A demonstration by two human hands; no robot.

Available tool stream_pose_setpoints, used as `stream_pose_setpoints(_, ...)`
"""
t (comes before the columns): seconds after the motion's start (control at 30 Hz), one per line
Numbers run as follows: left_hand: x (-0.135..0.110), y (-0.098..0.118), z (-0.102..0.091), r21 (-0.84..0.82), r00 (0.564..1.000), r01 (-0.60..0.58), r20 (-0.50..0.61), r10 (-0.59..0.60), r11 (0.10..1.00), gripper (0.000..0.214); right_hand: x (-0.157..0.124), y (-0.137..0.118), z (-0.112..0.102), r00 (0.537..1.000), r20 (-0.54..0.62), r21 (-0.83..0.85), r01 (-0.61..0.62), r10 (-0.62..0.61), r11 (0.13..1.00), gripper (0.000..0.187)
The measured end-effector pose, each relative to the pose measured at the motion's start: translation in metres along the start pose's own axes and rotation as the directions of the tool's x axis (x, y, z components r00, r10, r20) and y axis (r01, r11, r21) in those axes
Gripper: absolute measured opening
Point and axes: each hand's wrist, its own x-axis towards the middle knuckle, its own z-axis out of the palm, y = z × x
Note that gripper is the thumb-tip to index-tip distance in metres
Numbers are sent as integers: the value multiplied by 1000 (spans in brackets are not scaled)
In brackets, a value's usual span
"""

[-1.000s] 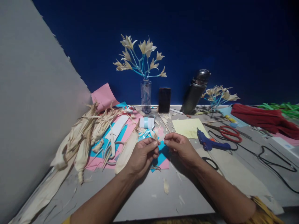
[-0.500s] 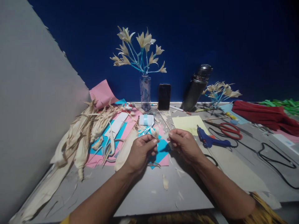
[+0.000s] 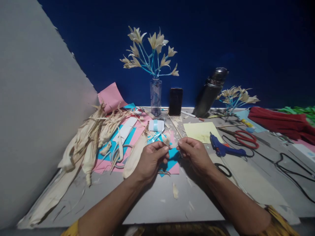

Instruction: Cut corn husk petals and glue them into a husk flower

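Observation:
My left hand (image 3: 154,160) is closed in a pinch over the middle of the table. A small pale piece of dried corn husk (image 3: 166,139) shows at its fingertips. My right hand (image 3: 195,154) faces it a short gap away, thumb and forefinger pinched together; what they hold is too small to make out. Beyond the right fingertips a thin stick (image 3: 174,124) slants toward the back. Blue paper (image 3: 173,157) and pink paper lie under the hands. Behind the left hand is a white card wound with light-blue ribbon (image 3: 155,125).
Dried corn husks (image 3: 73,164) are heaped at the left. A glass vase (image 3: 156,98) with husk flowers, a phone (image 3: 176,101) and a leaning flask (image 3: 209,95) stand along the wall. To the right lie a blue glue gun (image 3: 226,149), red-handled scissors (image 3: 246,139), cables and red cloth (image 3: 278,123).
The view has shifted slightly, so the scene sits a little further right. My fingertips are slightly closer together; both hands keep their pinch.

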Motion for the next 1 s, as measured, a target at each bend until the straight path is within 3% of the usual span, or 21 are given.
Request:
stream_pose_setpoints(0.17,1,2,0,-31,1000,-2,0,2,1000,27,-1,-4,-1,1000,13,-35,22,-22,999,30)
stream_pose_setpoints(0.27,1,4,-1,-65,999,-33,-3,33,997,26,-2,-7,-5,966,-97,-241,212,-241,947,22)
stream_pose_setpoints(0.3,2,4,-2,-75,999,-43,-6,43,996,26,-3,-7,-6,918,-118,-365,316,-380,876,18)
stream_pose_setpoints(0.37,3,3,-3,-87,999,-45,-7,45,995,26,-7,-6,-6,755,-32,-606,506,-655,613,10)
stream_pose_setpoints(0.43,3,1,-4,-93,1000,-26,-4,25,995,24,-10,-2,-4,589,177,-749,600,-789,280,13)
stream_pose_setpoints(0.47,3,0,-4,-95,1000,-16,-2,16,995,23,-12,0,-2,534,279,-781,610,-798,134,16)
stream_pose_setpoints(0.53,3,-2,-3,-97,1000,-4,8,5,995,22,-15,3,2,482,414,-806,589,-773,-64,19)
stream_pose_setpoints(0.6,2,-2,-3,-99,1000,6,21,-4,995,22,-15,4,5,474,442,-814,569,-762,-118,19)
stream_pose_setpoints(0.63,2,-2,-2,-94,1000,14,26,-11,995,23,-14,3,5,489,420,-816,572,-764,-82,19)
stream_pose_setpoints(0.67,2,-1,-2,-88,1000,19,24,-17,996,24,-12,3,4,526,366,-816,578,-768,7,19)
stream_pose_setpoints(0.7,1,-1,-2,-81,1000,23,17,-22,996,25,-9,2,3,594,285,-801,578,-752,152,17)
stream_pose_setpoints(0.77,1,0,-2,-70,1000,24,-7,-25,997,27,-3,-1,0,792,92,-653,506,-603,564,12)
stream_pose_setpoints(0.8,2,-1,-2,-66,999,27,-15,-28,997,27,0,-2,-2,887,24,-501,410,-461,762,12)
stream_pose_setpoints(0.83,2,-1,-2,-64,999,33,-19,-34,997,26,2,-3,-3,953,-2,-316,286,-302,905,15)
stream_pose_setpoints(0.87,3,-2,-2,-64,999,41,-20,-42,997,26,4,-3,-3,988,10,-135,157,-157,978,20)
stream_pose_setpoints(0.9,3,-4,-2,-65,998,51,-17,-52,997,25,5,-3,-2,998,41,17,50,-51,999,24)
stream_pose_setpoints(1.0,4,-8,-1,-61,997,75,-8,-75,995,24,4,-2,2,994,91,216,-86,68,973,32)
